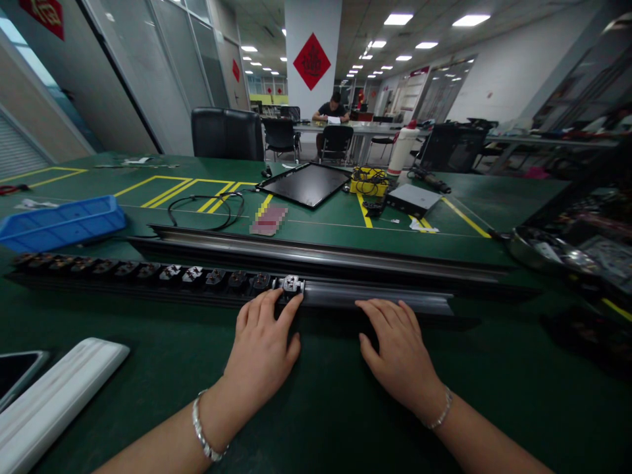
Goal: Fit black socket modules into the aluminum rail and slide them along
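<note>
Across the green table lies a long black channel rail (375, 294), its left part filled with a row of several small socket-like modules (216, 278). At the right end of that row sits a grey-white module (291, 284). My left hand (266, 332) rests its fingertips on the near edge of the rail at this module, fingers partly spread. My right hand (397, 342) lies by the bare right part of the rail, fingers stretched out, holding nothing. A second black rail (320, 253) runs parallel just behind.
A blue bin (64, 222) stands at the left. Farther back are a flat black panel (311, 183), a yellow box with cables (369, 181), a grey metal box (413, 199) and a white bottle (403, 150). At right is a metal bowl (518, 247). A person (336, 108) sits far behind.
</note>
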A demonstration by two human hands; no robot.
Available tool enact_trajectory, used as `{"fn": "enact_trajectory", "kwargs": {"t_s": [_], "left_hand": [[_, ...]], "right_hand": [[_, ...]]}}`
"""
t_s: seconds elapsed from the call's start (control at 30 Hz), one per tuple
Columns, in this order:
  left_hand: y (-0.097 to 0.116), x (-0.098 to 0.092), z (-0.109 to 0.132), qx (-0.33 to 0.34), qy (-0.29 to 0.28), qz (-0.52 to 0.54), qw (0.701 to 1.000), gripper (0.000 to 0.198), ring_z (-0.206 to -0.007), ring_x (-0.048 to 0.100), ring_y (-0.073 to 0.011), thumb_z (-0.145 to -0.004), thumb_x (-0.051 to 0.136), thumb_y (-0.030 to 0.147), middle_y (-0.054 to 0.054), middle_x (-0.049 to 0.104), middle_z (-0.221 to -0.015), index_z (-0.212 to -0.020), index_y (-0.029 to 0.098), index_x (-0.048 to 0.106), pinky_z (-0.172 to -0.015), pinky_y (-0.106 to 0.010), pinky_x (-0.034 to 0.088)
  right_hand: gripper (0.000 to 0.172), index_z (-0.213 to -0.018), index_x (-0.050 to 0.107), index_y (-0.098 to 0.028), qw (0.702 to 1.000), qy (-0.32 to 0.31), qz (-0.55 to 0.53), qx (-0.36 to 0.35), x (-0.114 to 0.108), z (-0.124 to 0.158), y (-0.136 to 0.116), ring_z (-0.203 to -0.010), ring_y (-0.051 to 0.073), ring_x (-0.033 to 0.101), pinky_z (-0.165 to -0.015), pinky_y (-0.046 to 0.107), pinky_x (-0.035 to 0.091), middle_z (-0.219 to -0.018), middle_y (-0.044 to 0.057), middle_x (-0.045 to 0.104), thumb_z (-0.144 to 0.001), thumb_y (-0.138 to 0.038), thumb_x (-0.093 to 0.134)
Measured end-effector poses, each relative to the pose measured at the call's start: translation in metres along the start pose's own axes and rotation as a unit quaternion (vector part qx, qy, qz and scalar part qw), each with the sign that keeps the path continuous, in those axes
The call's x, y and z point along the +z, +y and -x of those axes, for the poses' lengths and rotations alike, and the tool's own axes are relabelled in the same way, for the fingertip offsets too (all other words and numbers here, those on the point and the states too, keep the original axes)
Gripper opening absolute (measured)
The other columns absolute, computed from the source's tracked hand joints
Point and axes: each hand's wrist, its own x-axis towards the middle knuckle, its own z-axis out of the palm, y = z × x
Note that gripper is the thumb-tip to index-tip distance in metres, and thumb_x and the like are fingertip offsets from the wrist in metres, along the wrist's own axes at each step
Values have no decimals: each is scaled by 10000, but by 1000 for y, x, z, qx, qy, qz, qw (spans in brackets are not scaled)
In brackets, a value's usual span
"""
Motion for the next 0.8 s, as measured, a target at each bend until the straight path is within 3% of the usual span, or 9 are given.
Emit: {"fn": "enact_trajectory", "kwargs": {"t_s": [0.8], "left_hand": [[1,-1,-2,-9,-1,20,1000,504,-1174,423,-300,-766,524,197,-118,476,-1251,-1262,275,486,-962,-492,335]], "right_hand": [[419,-1207,504,-210,1000,5,-3,-3,0,0,0,-1109,228,489,-1050,467,247,-1145,71,586,-790,-214,459]]}}
